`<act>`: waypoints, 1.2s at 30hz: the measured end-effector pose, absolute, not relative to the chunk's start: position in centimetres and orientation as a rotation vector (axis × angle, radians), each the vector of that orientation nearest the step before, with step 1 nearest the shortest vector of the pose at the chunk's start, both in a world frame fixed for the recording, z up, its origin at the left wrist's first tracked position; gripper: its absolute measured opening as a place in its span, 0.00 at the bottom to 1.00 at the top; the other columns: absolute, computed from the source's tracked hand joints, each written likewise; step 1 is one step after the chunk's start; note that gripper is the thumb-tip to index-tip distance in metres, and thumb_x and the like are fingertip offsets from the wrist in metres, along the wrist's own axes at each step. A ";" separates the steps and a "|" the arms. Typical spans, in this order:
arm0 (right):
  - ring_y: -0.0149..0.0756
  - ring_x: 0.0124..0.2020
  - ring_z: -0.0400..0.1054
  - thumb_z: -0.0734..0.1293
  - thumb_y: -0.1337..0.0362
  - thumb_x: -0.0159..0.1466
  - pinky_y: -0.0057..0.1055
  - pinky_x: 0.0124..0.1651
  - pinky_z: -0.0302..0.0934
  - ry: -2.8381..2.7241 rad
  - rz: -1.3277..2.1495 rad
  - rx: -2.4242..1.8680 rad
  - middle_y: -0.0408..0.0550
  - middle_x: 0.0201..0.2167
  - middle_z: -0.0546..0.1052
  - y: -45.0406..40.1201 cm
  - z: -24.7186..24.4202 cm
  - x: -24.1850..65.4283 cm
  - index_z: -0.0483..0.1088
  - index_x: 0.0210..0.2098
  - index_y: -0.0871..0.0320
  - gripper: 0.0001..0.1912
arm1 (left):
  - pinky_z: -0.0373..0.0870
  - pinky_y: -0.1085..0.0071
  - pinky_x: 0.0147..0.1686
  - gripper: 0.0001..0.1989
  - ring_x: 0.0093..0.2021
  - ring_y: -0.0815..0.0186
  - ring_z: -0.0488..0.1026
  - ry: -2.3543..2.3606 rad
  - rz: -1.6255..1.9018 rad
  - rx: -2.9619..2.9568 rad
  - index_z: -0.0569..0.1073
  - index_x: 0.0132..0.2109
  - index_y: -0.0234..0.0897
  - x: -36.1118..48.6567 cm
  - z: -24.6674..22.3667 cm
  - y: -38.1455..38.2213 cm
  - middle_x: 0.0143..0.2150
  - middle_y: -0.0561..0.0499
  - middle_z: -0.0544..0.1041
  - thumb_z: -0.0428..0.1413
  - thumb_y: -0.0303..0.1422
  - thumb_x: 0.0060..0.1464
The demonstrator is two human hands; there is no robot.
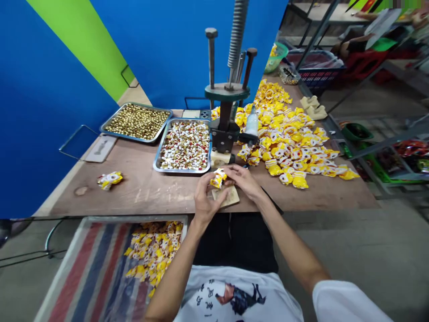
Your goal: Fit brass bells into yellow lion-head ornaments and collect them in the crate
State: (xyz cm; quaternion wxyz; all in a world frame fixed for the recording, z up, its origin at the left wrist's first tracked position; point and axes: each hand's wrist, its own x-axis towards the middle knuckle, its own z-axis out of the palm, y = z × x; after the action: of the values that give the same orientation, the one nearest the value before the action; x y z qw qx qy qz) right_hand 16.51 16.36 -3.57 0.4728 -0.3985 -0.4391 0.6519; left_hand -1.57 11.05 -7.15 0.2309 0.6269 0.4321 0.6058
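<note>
Between both hands is a small yellow and white plastic figure piece (218,178). My left hand (206,197) grips it from the left, thumb below and fingers closed against it. On its other side, the fingers of my right hand (244,181) press against the piece. Under the hands a pale flat block (229,197) lies at the table's front edge. Just behind stands a hand press (226,129) with a coil spring and a pale block at its base. A steel tray (183,171) of small white, red and gold parts is left of the press.
A second tray (134,140) holds gold domed parts. A lone yellow and white figure (110,180) lies on the left. Many similar pieces (288,138) are heaped at right, beside a bottle (252,121). Below, a striped-lined bin (85,268) holds more. Blue panels (174,49) stand behind.
</note>
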 end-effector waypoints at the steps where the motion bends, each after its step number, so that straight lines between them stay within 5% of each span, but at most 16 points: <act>1: 0.35 0.37 0.78 0.85 0.37 0.56 0.31 0.41 0.77 -1.078 1.558 -0.982 0.46 0.41 0.86 16.5 -3.8 16.4 0.84 0.45 0.54 0.31 | 0.87 0.59 0.54 0.30 0.58 0.53 0.85 1.255 1.683 1.621 0.77 0.63 0.42 -0.9 -6.8 11.1 0.60 0.40 0.82 0.76 0.42 0.58; 6: 0.37 0.39 0.77 0.83 0.39 0.61 0.32 0.42 0.75 -1.237 1.371 -0.971 0.46 0.40 0.84 17.1 -4.5 16.9 0.84 0.50 0.52 0.28 | 0.87 0.62 0.49 0.30 0.48 0.57 0.88 1.245 1.660 1.233 0.72 0.66 0.42 1.1 -5.5 11.5 0.54 0.42 0.84 0.72 0.46 0.64; 11: 0.39 0.45 0.76 0.85 0.44 0.59 0.34 0.51 0.75 -1.253 1.323 -0.918 0.45 0.44 0.84 17.9 -5.8 17.2 0.85 0.49 0.51 0.26 | 0.85 0.63 0.56 0.30 0.55 0.58 0.86 1.239 1.681 1.238 0.73 0.62 0.42 0.9 -5.5 12.2 0.57 0.41 0.82 0.75 0.46 0.60; 15: 0.39 0.46 0.76 0.81 0.41 0.64 0.35 0.51 0.74 -1.255 1.271 -0.944 0.47 0.47 0.84 17.8 -6.7 17.0 0.84 0.51 0.51 0.25 | 0.87 0.66 0.49 0.32 0.47 0.62 0.87 1.245 1.682 1.157 0.70 0.62 0.44 0.9 -5.3 12.6 0.53 0.46 0.81 0.74 0.47 0.60; 20: 0.47 0.52 0.75 0.78 0.40 0.68 0.40 0.51 0.74 -1.488 0.948 -1.073 0.52 0.52 0.83 17.8 -5.9 17.5 0.86 0.50 0.49 0.23 | 0.88 0.64 0.42 0.30 0.37 0.64 0.86 1.165 1.542 0.892 0.68 0.50 0.41 0.8 -5.0 13.4 0.46 0.48 0.83 0.68 0.59 0.61; 23: 0.52 0.57 0.74 0.75 0.42 0.71 0.46 0.62 0.72 -1.489 0.748 -1.086 0.53 0.52 0.82 18.3 -5.4 17.2 0.86 0.46 0.49 0.18 | 0.86 0.65 0.45 0.35 0.39 0.65 0.87 1.117 1.520 0.925 0.67 0.50 0.42 0.9 -5.3 13.8 0.50 0.47 0.83 0.77 0.53 0.51; 26: 0.50 0.55 0.75 0.73 0.46 0.73 0.46 0.63 0.72 -1.436 0.678 -1.110 0.55 0.52 0.81 19.0 -5.5 16.3 0.85 0.46 0.50 0.16 | 0.84 0.69 0.44 0.36 0.39 0.67 0.85 1.204 1.581 1.016 0.69 0.50 0.40 1.4 -5.7 14.2 0.51 0.47 0.81 0.80 0.48 0.45; 31: 0.51 0.60 0.73 0.69 0.48 0.74 0.49 0.69 0.69 -1.448 0.740 -1.127 0.55 0.56 0.81 19.4 -6.0 16.8 0.83 0.56 0.50 0.19 | 0.84 0.68 0.45 0.30 0.45 0.62 0.84 1.392 1.767 1.117 0.72 0.55 0.38 3.5 -5.2 14.9 0.50 0.44 0.80 0.76 0.47 0.56; 36: 0.48 0.58 0.77 0.68 0.37 0.74 0.47 0.64 0.73 -1.146 0.788 -1.122 0.51 0.54 0.83 21.6 -2.1 21.6 0.77 0.61 0.48 0.27 | 0.85 0.66 0.47 0.21 0.44 0.63 0.84 1.479 1.834 1.278 0.72 0.55 0.39 5.0 -4.8 15.1 0.50 0.45 0.78 0.70 0.42 0.64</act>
State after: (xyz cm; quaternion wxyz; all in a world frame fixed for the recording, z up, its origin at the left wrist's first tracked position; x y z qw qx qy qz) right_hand 21.56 21.60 -2.12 0.6267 -0.4893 -0.4996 0.3438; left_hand 5.01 15.12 -4.81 0.2283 0.4641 0.5373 0.6662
